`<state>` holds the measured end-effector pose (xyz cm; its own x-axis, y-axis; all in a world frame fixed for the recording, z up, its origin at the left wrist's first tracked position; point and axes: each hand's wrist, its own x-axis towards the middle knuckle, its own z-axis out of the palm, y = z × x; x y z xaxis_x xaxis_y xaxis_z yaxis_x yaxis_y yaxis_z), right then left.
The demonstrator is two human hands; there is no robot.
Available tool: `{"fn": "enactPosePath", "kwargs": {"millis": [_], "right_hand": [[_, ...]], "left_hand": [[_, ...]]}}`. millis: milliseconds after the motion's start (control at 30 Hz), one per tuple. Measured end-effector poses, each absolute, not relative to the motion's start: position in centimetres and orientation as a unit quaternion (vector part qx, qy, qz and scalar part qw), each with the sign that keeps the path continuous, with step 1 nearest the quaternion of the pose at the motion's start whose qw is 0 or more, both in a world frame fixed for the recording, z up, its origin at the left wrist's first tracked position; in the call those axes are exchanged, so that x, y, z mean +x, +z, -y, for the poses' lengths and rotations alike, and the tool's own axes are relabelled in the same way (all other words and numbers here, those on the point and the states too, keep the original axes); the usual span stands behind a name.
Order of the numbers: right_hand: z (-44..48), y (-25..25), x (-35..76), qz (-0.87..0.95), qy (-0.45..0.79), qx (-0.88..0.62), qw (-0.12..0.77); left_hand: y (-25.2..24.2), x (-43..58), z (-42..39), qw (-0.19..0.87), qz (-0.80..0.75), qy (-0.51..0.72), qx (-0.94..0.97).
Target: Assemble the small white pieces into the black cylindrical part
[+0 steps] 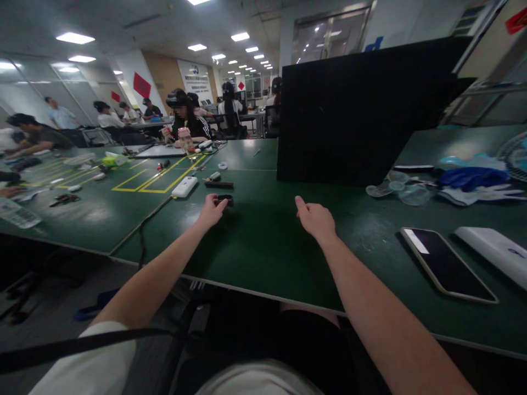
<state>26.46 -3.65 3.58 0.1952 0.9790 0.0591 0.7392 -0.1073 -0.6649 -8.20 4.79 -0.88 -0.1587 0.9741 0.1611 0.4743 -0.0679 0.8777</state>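
Observation:
My left hand (214, 212) is closed by thumb and fingers on a small black object (225, 198), low over the green table; its kind is not clear. Just beyond it lie a dark, narrow bar-shaped item (219, 185) and a small light-coloured piece (213, 176). To the left of these sits a white power bank (185, 187). My right hand (319, 219) is at the table's middle right, thumb stretched forward and the other fingers curled under. Its palm side is hidden, so whatever may be inside does not show.
A large black panel (341, 120) stands upright beyond my right hand. On the right are a phone (448, 263), a white device (496, 249), blue and white gloves (473, 180) and a fan (514, 156). A cable (143, 236) runs over the table's front edge. Other people sit beyond.

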Motion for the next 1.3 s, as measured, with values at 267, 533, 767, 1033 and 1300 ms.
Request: {"fn": "enactPosePath", "kwargs": {"millis": [267, 533, 767, 1033, 1300], "right_hand": [[3.0, 3.7, 29.6, 0.518, 0.237, -0.756, 0.323], [1.6, 2.6, 31.6, 0.496, 0.249, -0.766, 0.325], [2.5, 3.3, 30.9, 0.567, 0.246, -0.741, 0.262], [4.6, 3.5, 27.2, 0.757, 0.204, -0.610, 0.115], [4.7, 3.6, 25.7, 0.748, 0.167, -0.611, 0.198]], "left_hand": [[0.7, 6.7, -0.6, 0.264, -0.521, 0.262, 0.768], [1.8, 16.2, 3.4, 0.339, -0.479, 0.264, 0.765], [1.5, 7.9, 0.8, 0.335, -0.484, 0.448, 0.673], [-0.6, -0.2, -1.4, 0.245, -0.551, 0.480, 0.636], [0.2, 1.8, 0.5, 0.215, -0.501, 0.367, 0.753]]}}
